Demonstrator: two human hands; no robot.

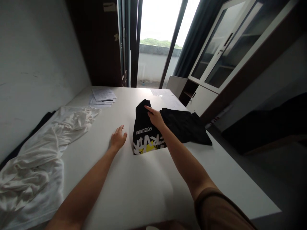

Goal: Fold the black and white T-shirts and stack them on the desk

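Observation:
A folded black T-shirt with white and yellow print lies in the middle of the white table. My right hand rests flat on its upper part, fingers stretched toward the far end. My left hand hovers over or rests on the bare table just left of the shirt, fingers spread, holding nothing. A second black garment lies folded right beside the printed shirt, on its right.
A crumpled white garment covers the table's left side, with dark cloth under it by the wall. A stack of papers sits at the far left, more sheets at the far edge. A glass-door cabinet stands to the right.

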